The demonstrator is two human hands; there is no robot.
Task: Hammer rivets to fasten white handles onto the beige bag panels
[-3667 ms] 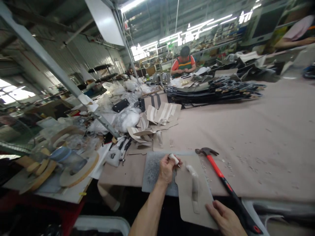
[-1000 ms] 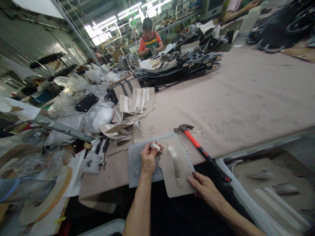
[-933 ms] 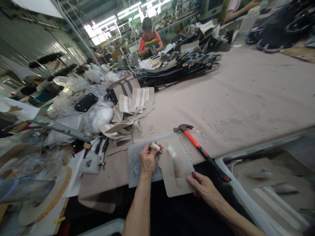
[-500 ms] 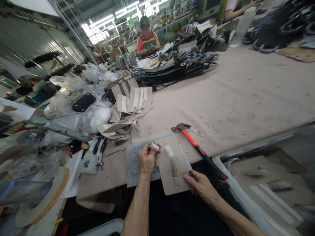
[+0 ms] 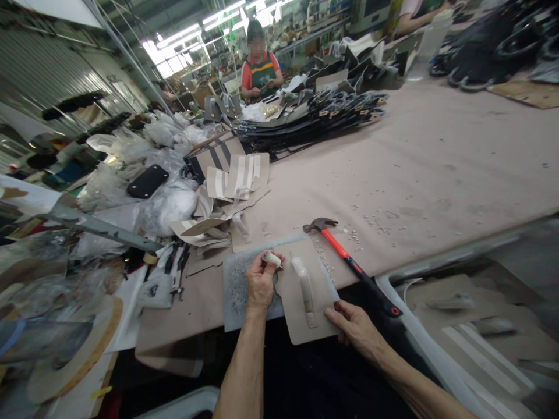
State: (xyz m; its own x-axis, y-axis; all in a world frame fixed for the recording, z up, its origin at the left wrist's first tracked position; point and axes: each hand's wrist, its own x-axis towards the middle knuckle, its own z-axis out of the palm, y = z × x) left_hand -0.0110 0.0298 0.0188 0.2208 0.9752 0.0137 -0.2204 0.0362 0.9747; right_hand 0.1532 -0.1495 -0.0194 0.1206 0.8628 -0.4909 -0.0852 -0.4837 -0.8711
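Note:
My left hand [image 5: 261, 281] is closed around a small whitish cylinder [image 5: 271, 259], whose exact kind I cannot make out. At the near table edge, my right hand [image 5: 351, 323] pinches the lower right edge of a beige panel [image 5: 290, 314] between thumb and fingers. A strap handle [image 5: 305, 288] wrapped in clear film runs down the middle of this panel. Under the panel lies a scuffed grey board [image 5: 244, 291], partly covered. A claw hammer [image 5: 343, 253] with a red and black handle rests just right of the panel, touched by neither hand.
Small metal bits [image 5: 384, 224] are scattered beyond the hammer. More beige panels [image 5: 218, 227] are heaped to the left, near plastic bags [image 5: 168, 206]. Black straps [image 5: 305, 125] lie stacked further back. A white bin [image 5: 419, 343] with panels stands at right. A co-worker [image 5: 261, 73] sits across the table.
Both hands keep their holds with almost no movement. The whole view has shifted very slightly. The co-worker's hands have moved a little.

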